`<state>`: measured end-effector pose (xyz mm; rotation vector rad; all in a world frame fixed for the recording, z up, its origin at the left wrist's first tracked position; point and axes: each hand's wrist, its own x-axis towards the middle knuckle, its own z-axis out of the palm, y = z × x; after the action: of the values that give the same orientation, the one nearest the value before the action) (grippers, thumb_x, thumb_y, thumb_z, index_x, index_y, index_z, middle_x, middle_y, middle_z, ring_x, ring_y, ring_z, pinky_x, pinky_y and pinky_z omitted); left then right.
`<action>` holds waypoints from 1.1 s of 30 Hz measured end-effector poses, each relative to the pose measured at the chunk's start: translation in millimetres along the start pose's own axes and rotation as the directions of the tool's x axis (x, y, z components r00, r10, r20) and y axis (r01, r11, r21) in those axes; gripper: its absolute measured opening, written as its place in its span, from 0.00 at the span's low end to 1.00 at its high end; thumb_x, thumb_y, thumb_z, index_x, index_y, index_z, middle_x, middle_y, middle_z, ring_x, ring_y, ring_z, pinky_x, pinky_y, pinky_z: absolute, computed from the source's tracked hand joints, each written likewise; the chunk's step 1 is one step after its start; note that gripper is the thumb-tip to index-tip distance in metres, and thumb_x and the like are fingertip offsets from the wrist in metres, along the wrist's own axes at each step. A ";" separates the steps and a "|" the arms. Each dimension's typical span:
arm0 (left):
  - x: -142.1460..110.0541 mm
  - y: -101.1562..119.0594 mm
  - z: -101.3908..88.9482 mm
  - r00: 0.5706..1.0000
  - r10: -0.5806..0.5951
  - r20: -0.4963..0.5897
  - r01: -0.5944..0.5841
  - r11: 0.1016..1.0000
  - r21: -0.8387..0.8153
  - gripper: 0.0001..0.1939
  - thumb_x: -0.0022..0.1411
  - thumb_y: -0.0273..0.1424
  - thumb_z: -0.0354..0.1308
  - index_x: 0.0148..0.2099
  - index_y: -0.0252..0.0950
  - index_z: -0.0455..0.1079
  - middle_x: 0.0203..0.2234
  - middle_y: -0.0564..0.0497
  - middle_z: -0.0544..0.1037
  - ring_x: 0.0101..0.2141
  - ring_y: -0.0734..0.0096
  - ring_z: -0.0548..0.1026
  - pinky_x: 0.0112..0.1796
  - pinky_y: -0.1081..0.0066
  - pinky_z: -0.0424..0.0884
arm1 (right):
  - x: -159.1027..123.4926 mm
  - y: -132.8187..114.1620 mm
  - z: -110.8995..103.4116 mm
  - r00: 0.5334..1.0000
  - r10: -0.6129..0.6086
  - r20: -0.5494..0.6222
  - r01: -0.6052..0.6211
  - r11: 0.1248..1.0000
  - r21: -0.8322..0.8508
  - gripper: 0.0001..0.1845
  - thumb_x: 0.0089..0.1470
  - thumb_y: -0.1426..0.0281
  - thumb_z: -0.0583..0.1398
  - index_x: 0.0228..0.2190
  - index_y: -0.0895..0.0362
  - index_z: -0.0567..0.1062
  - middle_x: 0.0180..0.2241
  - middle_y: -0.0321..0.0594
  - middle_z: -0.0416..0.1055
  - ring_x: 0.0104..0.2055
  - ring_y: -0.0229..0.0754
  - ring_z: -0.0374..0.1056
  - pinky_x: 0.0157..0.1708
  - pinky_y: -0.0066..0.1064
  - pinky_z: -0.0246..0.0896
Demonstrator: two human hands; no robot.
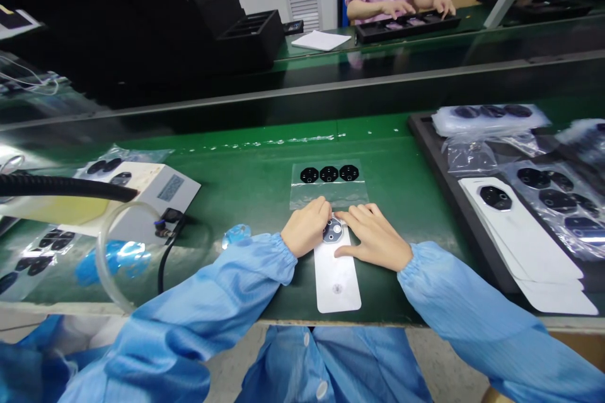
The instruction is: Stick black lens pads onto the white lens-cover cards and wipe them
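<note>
A white phone back panel (336, 271) lies on the green bench in front of me, with a dark camera lens cover (333, 232) at its upper end. My left hand (306, 227) is closed at the cover's left edge; its fingertips are partly hidden, and I cannot see what they hold. Across the cover's upper right reach the fingers of my right hand (375, 238), its thumb resting apart on the panel. Just beyond both hands is a clear film sheet (302, 195) bearing three black lens covers (329, 174).
At right, a black tray (454, 201) holds stacked white panels (534, 245) and bagged lens covers (558, 200). A white machine (155, 201) with a hose stands left, near crumpled blue film (236, 235). Across the bench, a person in pink works over a black tray (407, 26).
</note>
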<state>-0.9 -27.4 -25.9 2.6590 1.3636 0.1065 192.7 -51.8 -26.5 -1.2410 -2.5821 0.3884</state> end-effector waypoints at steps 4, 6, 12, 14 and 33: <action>-3.5 0.8 1.5 1.000 0.005 -0.014 -0.004 0.999 0.036 0.05 0.68 0.24 0.44 0.39 0.36 0.59 0.36 0.47 0.69 0.35 0.64 0.70 0.27 0.69 0.64 | 0.9 -0.7 -0.3 1.000 -0.005 0.002 0.005 1.000 -0.012 0.37 0.47 0.50 0.67 0.51 0.61 0.68 0.38 0.45 0.69 0.43 0.52 0.63 0.47 0.42 0.53; -6.1 1.7 1.5 1.000 0.015 -0.020 -0.014 0.999 0.045 0.05 0.68 0.24 0.45 0.38 0.36 0.58 0.36 0.48 0.69 0.35 0.65 0.70 0.27 0.70 0.63 | 1.1 -1.0 -0.4 1.000 -0.008 0.001 0.008 1.000 -0.015 0.37 0.47 0.50 0.66 0.50 0.61 0.68 0.38 0.45 0.69 0.43 0.52 0.63 0.47 0.42 0.53; -16.9 9.0 -3.6 0.998 0.030 -0.061 -0.027 0.998 0.058 0.06 0.67 0.23 0.45 0.37 0.37 0.57 0.34 0.49 0.68 0.33 0.66 0.70 0.25 0.69 0.61 | 1.4 -1.8 0.0 1.000 -0.012 -0.005 0.012 1.000 -0.020 0.36 0.49 0.50 0.66 0.51 0.61 0.68 0.38 0.44 0.68 0.43 0.51 0.64 0.46 0.41 0.53; -22.2 11.8 -4.8 0.996 0.038 -0.086 -0.033 0.998 0.054 0.06 0.67 0.22 0.45 0.37 0.38 0.56 0.33 0.50 0.68 0.32 0.66 0.70 0.25 0.69 0.60 | 1.3 -1.9 0.0 1.000 -0.013 -0.005 0.013 1.000 -0.016 0.37 0.49 0.50 0.66 0.52 0.61 0.67 0.39 0.44 0.68 0.43 0.51 0.64 0.47 0.42 0.53; -131.8 -68.6 -12.7 0.556 -0.704 -0.442 0.549 0.710 -0.441 0.05 0.66 0.26 0.44 0.37 0.37 0.59 0.24 0.54 0.68 0.25 0.71 0.70 0.30 0.71 0.66 | -4.7 22.2 9.3 0.999 -0.037 0.021 0.036 0.999 0.034 0.33 0.56 0.47 0.57 0.57 0.49 0.61 0.46 0.45 0.69 0.49 0.56 0.63 0.47 0.47 0.54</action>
<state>-134.4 -93.7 -24.0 1.7952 2.2308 1.0111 208.5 -43.3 -43.3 -1.1832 -2.6010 0.4390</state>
